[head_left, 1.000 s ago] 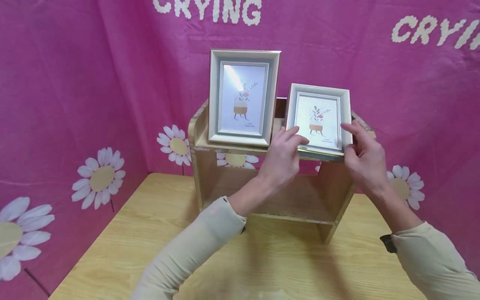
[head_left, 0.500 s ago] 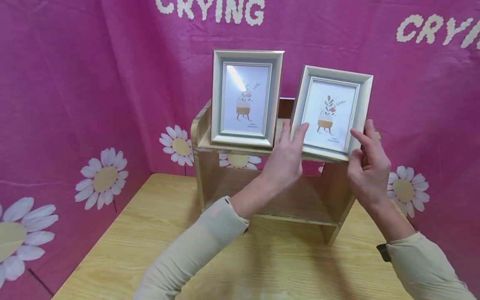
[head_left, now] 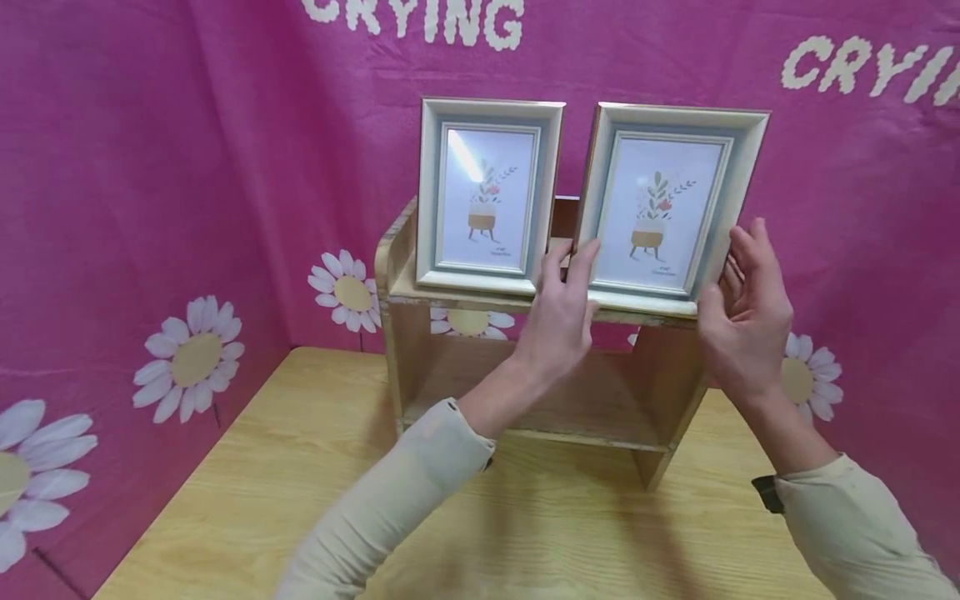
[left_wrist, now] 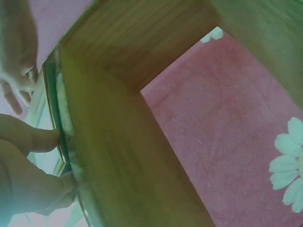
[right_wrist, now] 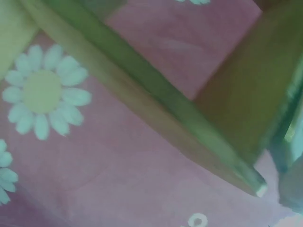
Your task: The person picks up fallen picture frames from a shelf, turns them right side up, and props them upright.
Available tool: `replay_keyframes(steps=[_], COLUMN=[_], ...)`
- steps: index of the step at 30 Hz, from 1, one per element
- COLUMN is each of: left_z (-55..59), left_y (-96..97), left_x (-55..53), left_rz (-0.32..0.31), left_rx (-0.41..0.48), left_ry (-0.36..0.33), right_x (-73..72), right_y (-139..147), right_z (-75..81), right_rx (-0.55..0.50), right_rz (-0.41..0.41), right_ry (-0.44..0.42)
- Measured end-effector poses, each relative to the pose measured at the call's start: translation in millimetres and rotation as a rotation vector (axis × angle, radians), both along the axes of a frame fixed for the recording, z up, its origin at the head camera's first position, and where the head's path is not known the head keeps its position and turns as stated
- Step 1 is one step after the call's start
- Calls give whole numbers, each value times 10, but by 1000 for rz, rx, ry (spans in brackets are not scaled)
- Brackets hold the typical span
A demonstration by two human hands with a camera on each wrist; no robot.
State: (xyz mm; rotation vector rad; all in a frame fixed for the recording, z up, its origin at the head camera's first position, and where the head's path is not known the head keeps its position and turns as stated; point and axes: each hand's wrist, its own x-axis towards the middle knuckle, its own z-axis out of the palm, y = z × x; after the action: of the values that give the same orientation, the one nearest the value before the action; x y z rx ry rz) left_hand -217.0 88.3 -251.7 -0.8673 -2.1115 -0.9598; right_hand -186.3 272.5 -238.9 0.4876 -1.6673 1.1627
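Observation:
Two pale picture frames with blue-grey inner borders show potted-plant pictures in the head view. The left picture frame (head_left: 487,279) stands on the top board of a small wooden shelf (head_left: 495,302). Beside it, the right picture frame (head_left: 675,122) is upright, leaning slightly back. My left hand (head_left: 553,321) holds its lower left corner, fingertips over the side and thumb at the bottom edge; the left wrist view shows thumb and finger (left_wrist: 45,141) on that edge. My right hand (head_left: 750,321) holds the lower right side, thumb at the corner, other fingers along the edge.
The shelf stands on a light wooden table (head_left: 247,500), with a lower board (head_left: 540,400) under its top. A pink cloth (head_left: 300,150) with daisies and white lettering hangs close behind and at the left. The shelf's side panel (right_wrist: 156,99) crosses the right wrist view.
The right picture frame has tipped up from lying back to nearly upright, level with the left one. My hands stay at its lower corners; my right fingers have slid outward along its side.

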Motion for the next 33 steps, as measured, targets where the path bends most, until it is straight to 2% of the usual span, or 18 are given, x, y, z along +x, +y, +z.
replay_keyframes(steps=[3,6,10,14,19,22,29,33], left_z=[-36,-55,-65,-83,-109,-106,-102,-92], left_y=[-3,1,10,20,22,8,9,13], left_x=[-26,-42,-46,-37,-30,-20,-16,-22], left_rz=[-8,-8,3,-7,-28,-23,-12,3], left_rx=[45,63,64,78,135,153,141,137], left_ry=[56,106,146,157,178,175,131,116], right_x=[-46,-38,-29,-36,-61,-84,-80,-47], right_y=[67,135,218,277,292,308,281,242], right_z=[153,346,575,794,1042,1055,892,772], right_rx=[-9,48,124,175,237,263,227,247], right_rz=[-73,-170,-168,-135,-154,-169,-252,-303], right_ry=[-103,-235,-360,-400,-364,-343,-293,-323])
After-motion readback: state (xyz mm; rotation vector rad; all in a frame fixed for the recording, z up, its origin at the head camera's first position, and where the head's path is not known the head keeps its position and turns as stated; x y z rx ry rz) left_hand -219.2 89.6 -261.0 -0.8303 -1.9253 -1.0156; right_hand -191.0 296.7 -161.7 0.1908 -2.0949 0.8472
